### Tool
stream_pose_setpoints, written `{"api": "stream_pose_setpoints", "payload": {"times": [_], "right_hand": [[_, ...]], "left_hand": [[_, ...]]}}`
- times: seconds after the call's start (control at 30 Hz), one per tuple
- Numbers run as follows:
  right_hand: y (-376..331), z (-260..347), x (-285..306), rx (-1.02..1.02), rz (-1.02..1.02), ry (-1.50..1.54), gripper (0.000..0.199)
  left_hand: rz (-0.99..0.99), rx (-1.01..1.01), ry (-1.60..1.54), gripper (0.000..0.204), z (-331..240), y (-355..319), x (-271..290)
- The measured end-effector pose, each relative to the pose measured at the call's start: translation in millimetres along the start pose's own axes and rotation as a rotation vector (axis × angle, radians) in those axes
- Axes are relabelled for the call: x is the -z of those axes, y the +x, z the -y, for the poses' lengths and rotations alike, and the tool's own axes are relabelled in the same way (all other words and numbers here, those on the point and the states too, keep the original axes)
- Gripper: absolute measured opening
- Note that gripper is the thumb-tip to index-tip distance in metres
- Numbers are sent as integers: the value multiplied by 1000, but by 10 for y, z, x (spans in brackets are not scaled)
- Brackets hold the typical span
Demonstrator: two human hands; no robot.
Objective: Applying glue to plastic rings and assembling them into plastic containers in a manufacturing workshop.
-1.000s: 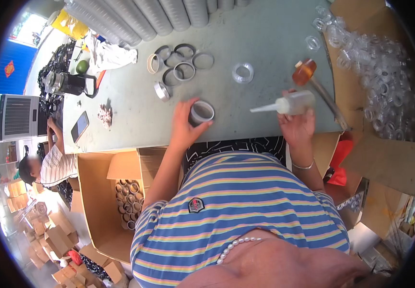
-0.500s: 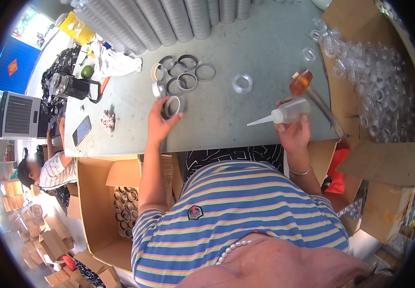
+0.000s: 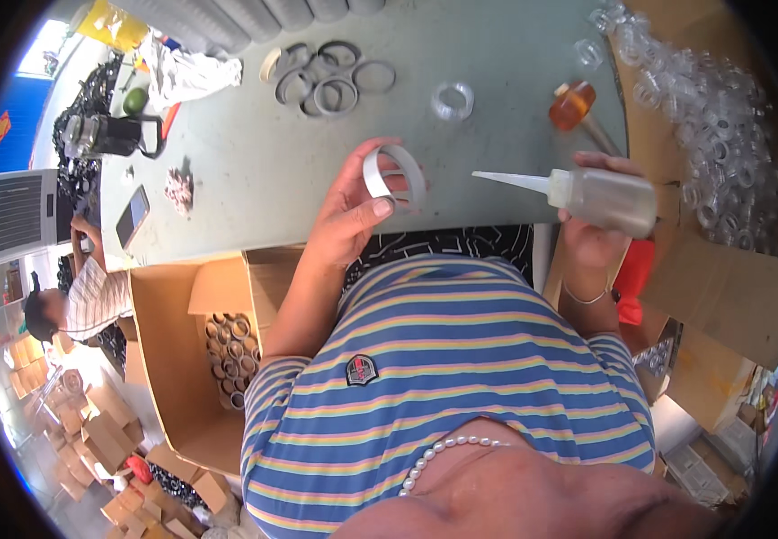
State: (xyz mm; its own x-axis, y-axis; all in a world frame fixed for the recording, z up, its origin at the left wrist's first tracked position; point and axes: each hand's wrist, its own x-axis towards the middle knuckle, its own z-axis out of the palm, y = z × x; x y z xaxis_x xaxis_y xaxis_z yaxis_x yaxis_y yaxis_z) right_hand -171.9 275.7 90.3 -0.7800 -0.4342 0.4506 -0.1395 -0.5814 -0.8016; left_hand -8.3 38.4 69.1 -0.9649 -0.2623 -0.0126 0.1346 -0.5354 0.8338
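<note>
My left hand [image 3: 353, 202] grips a grey ring [image 3: 418, 184] between thumb and fingers, its opening tilted sideways above the table's near edge. In my right hand [image 3: 591, 238] is a translucent squeeze bottle [image 3: 618, 202]. The bottle lies nearly level, and its long thin nozzle [image 3: 510, 181] points left toward the ring, with a gap between them. Farther off on the table, several grey rings [image 3: 336, 94] lie in a loose cluster. To their right sits a clear plastic ring [image 3: 453, 101], perhaps more than one stacked.
A mallet with an amber head [image 3: 572, 105] lies at the right. Beyond it a cardboard box holds many clear rings [image 3: 721, 153]. Left on the table are a phone [image 3: 133, 216], a jug [image 3: 110, 135] and a white cloth [image 3: 191, 76]. Below, a carton [image 3: 160, 359] contains rings; a person sits far left.
My left hand has brought the ring right and up off the table, closer to me. The bottle has moved right, its nozzle now tipped slightly upward. The whole view has shifted somewhat.
</note>
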Motion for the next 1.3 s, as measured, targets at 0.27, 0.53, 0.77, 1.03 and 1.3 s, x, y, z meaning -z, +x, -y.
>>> {"api": "stream_pose_setpoints", "payload": {"times": [0.27,0.53,0.77,1.03,1.3], "right_hand": [[65,415,-329,147,533,-284,72],[41,351,-360,255,609,-420,71],[50,431,-336,166,534,-416,77],[75,132,-353,-151,189,77,79],[211,326,-370,135,494,-370,78]], "left_hand": [[77,140,-65,72,-81,-208,-308],[58,92,10,73,-137,-270,-431],[56,66,-18,71,-127,-262,-418],[22,54,40,83,-50,-219,-390],[-20,94,-66,75,-41,-251,-355]]}}
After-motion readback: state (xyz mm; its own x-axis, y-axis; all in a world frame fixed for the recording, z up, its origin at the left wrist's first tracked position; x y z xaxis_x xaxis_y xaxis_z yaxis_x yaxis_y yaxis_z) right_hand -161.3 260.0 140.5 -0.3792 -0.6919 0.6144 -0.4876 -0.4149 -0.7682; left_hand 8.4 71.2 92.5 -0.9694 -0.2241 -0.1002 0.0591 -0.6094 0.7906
